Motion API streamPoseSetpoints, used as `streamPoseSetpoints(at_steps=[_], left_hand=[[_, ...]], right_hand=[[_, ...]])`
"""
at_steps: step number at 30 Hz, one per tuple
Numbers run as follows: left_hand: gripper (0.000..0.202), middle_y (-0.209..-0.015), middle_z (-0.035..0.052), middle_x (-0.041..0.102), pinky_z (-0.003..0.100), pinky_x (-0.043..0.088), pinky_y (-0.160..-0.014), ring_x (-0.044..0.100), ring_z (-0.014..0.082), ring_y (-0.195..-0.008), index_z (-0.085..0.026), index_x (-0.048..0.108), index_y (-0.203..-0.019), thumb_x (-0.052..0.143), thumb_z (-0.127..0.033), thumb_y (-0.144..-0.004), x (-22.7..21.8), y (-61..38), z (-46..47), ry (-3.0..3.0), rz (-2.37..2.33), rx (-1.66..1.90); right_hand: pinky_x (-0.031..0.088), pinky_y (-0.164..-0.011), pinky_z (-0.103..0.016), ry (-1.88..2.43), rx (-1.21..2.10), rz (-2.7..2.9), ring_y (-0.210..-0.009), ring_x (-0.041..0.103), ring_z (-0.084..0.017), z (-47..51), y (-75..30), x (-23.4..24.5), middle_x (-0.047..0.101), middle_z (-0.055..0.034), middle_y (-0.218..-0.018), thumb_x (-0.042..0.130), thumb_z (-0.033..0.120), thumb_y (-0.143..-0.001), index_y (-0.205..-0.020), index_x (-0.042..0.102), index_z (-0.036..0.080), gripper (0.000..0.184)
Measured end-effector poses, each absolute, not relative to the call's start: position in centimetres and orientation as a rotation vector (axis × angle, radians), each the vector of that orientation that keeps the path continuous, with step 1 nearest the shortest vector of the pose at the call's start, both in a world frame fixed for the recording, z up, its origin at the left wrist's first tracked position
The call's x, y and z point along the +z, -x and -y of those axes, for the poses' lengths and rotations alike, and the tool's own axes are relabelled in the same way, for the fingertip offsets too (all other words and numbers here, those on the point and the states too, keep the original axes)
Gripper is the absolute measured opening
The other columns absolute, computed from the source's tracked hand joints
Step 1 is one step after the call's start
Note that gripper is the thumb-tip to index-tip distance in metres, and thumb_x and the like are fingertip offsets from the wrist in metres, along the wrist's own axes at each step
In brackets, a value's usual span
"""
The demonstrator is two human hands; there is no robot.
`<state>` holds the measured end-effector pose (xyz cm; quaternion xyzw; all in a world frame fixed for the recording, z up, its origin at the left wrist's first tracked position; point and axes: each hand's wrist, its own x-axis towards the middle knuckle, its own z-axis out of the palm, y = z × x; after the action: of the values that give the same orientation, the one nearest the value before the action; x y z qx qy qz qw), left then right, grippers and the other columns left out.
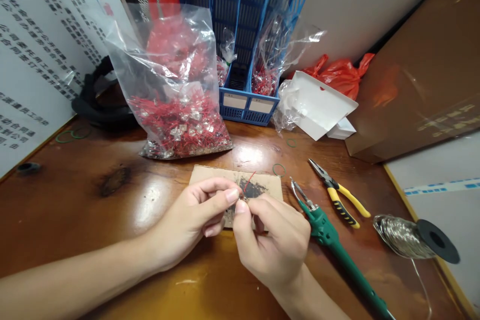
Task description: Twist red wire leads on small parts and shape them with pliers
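Observation:
Over a scorched piece of cardboard [204, 174], my left hand [202, 210] and my right hand [272, 237] meet fingertip to fingertip. Both are closed in a pinch on one small metal part with a thin red wire [249, 180], which sticks up between them. The fingers hide most of the metal part, so its shape cannot be made out. To the right of my right hand lies a green soldering iron [330, 235], its tip pointing away from me. Beyond it are long-nose pliers [337, 195] with yellow and black handles, spread apart.
A spool of solder wire [407, 235] lies at the right edge. Behind the cardboard stands a clear plastic bag [180, 120] of red-wired metal parts. At the back are a blue divided rack [243, 102], a white box [318, 105], red bags [341, 77] and a large brown carton [420, 70].

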<state>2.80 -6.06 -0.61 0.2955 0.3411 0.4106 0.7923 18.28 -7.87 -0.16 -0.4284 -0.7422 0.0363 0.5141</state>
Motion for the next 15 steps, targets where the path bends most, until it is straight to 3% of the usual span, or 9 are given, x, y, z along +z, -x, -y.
streamPoseSetpoints(at_steps=[15], left_hand=[[0.037,-0.060,-0.0057,0.050,0.009,0.033,-0.043,0.038,0.0017,-0.048,-0.016,0.077,-0.092,0.094,-0.046,-0.079,-0.74,-2.86,6.16,-0.647,-0.787,0.875]], right_hand=[[0.027,-0.051,-0.030,1.042,0.048,1.760,-0.051,0.032,-0.008,8.23,-18.09,-0.19,0.039,0.0060,-0.056,0.060,0.004,-0.093,-0.064,0.050,0.017,0.033]])
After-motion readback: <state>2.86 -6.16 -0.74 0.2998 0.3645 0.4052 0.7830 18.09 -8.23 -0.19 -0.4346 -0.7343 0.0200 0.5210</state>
